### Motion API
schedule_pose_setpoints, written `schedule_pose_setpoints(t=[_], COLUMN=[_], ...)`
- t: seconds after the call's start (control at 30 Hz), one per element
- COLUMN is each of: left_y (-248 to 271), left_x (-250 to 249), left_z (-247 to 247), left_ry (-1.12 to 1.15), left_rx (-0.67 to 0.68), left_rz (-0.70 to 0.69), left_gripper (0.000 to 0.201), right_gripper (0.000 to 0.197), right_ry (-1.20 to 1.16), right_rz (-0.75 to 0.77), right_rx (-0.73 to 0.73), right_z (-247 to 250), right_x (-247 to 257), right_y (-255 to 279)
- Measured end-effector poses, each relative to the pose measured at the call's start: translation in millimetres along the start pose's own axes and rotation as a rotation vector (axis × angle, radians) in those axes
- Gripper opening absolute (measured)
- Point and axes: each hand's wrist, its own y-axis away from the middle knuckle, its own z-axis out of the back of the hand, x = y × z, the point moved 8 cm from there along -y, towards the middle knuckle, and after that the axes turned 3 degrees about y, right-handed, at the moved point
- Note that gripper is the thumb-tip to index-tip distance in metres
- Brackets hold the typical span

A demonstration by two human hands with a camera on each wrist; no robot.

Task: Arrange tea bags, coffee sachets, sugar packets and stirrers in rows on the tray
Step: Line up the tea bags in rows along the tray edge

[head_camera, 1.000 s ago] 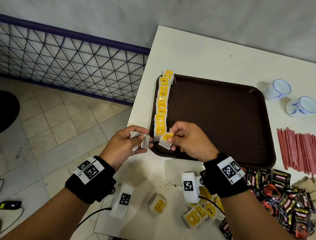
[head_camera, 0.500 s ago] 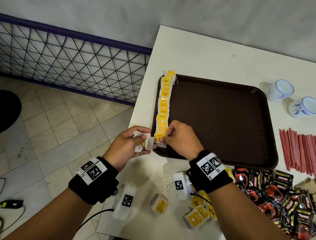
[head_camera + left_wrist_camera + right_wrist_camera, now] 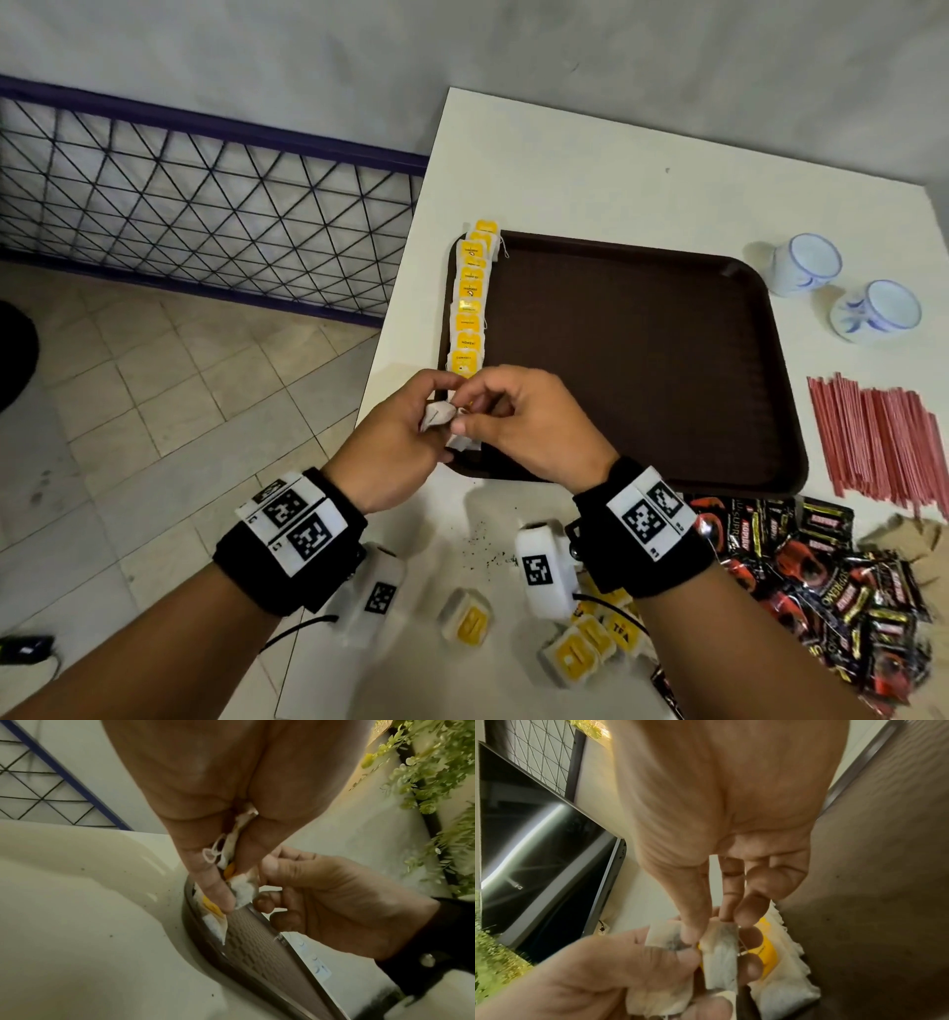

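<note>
Left hand [image 3: 395, 437] pinching spare tea bags [image 3: 436, 415] over tray's [image 3: 642, 360] near-left corner. Right hand [image 3: 518, 426] pinching one off them, probably. Row [image 3: 470, 303] runs straight away from fingertips; next slot directly below.

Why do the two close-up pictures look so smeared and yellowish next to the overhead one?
Head view: evenly lit and mostly sharp, with the table edges bowed by the wide lens. Left wrist view: warm cast, the left hand looms huge and soft, while the tea bag it pinches is clearer. Right wrist view: the right hand is motion-blurred, and a bright glare streak crosses the dark screen behind it.
</note>
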Motion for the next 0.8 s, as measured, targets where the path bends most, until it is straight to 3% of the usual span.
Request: schedule_pose_setpoints(t=[0.17, 0.3, 0.47, 0.8], left_y=[-6, -10, -19, -29], left_x=[-4, -7, -7, -12], left_z=[-4, -4, 1, -3], left_ry=[0.09, 0.232, 0.203, 0.276], left_rx=[-0.01, -0.047, -0.086, -0.018], left_rz=[0.029, 0.052, 0.058, 0.156], left_gripper=[0.045, 0.033, 0.027, 0.023], right_gripper=[0.009, 0.011, 0.011, 0.008], right_ry=[-0.038, -0.068, -0.144, -0.062], right_rz=[-0.004, 0.011, 0.071, 0.242], right_rx=[-0.066, -0.152, -0.266, -0.375], right_z=[10, 20, 31, 47], right_x=[-9, -14, -14, -4], right_y=[6, 9, 14, 12])
